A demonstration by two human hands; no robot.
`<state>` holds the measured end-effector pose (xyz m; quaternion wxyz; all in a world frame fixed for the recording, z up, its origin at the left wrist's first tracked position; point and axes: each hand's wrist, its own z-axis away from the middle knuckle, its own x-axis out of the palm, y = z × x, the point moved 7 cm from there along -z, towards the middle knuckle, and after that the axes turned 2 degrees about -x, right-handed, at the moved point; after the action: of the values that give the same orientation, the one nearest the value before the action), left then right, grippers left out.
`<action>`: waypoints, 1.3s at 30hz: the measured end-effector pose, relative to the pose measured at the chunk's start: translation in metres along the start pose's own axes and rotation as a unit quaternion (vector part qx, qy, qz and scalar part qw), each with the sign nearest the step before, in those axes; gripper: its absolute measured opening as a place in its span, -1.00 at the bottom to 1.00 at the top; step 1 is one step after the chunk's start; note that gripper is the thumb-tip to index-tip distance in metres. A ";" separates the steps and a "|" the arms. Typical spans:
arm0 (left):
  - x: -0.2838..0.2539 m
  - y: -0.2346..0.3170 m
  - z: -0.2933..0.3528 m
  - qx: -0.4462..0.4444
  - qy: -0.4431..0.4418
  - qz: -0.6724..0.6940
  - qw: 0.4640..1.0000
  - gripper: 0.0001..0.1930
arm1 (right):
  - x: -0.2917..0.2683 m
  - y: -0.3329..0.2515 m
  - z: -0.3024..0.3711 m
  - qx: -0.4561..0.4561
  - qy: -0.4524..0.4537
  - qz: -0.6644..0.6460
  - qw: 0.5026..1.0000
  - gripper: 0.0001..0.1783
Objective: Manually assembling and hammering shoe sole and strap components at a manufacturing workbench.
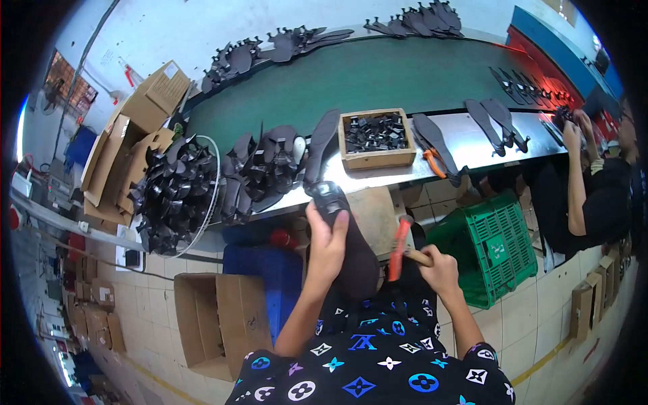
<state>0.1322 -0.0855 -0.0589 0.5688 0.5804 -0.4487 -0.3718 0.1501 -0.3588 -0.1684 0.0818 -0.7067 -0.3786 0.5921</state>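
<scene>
My left hand [326,244] is closed around a dark shoe sole [359,264], tilted, with a glossy black piece at its far end. To its right, my right hand [442,272] grips the wooden handle of a hammer [399,248] with a red head. The hammer head is apart from the sole, above my lap. Beyond both hands is a worn, pale flat block [370,214]. At the bench edge lie another dark sole [322,150] and a wooden box [379,160] of small black pieces.
A green belt [378,77] spans the bench, with soles along its far edge. Orange-handled pliers [434,163] lie by a sole. Left are a round basket [214,196] of black parts and a cardboard box [223,324]. Right are a green crate [499,250] and a co-worker [574,192].
</scene>
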 end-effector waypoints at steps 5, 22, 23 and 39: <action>-0.001 -0.040 -0.023 0.060 0.062 -0.537 0.839 -0.05 | -0.024 0.034 0.077 0.116 0.037 -0.138 0.983 -0.83; 0.055 0.013 -0.176 0.001 -0.119 -0.187 0.975 -0.80 | -0.063 -0.003 -0.029 0.148 0.065 -0.483 0.861 -0.75; 0.055 0.022 -0.154 -0.032 -0.105 -0.105 0.988 -0.78 | -0.071 -0.015 -0.045 0.121 0.063 -0.502 0.854 -0.75; 0.013 0.083 0.024 0.005 -0.033 0.086 0.996 -0.81 | -0.073 -0.168 -0.103 -0.011 -0.048 -0.600 0.798 -0.69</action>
<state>0.1052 -0.1015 0.0229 0.5809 0.5298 -0.5175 -0.3377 0.1677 -0.2528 0.0123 0.3946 -0.3090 -0.7369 0.4536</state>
